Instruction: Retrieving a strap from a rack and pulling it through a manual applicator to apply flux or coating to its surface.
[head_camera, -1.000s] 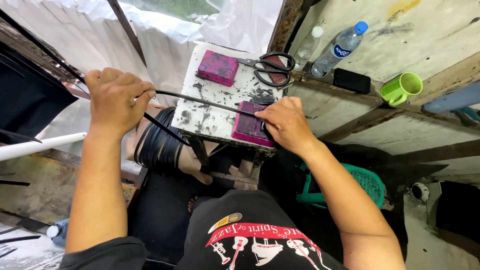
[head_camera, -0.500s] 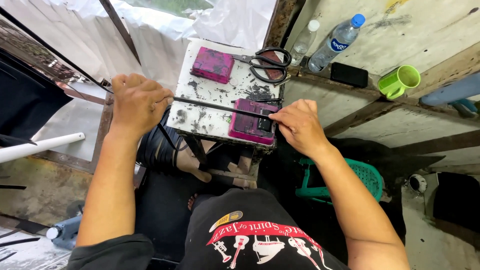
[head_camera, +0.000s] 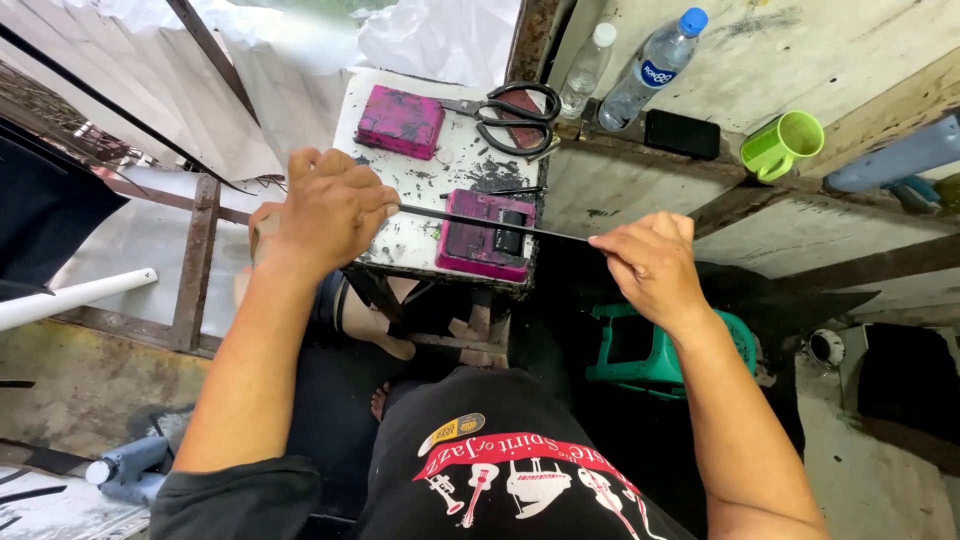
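Left hand fisted around one end of a thin black rod, right hand pinching the other end with fingertips. Rod runs level between them, passing just over the magenta block at the near right corner of the small table

Table: small white top, heavily smeared with black grime and specks, on a rusty metal frame. Second magenta block sits at the far left corner. Black-handled scissors lie at the far right edge, blades pointing left

Room: rough stained concrete ledge to the right of the table with two clear plastic bottles, the bigger one blue-capped. Black phone lies flat just beside them, green mug further right. Teal plastic stool on the floor under the right forearm. White sheeting hangs behind rusty bars on the left, white pipe angled low at left edge. Floor dark and dirty
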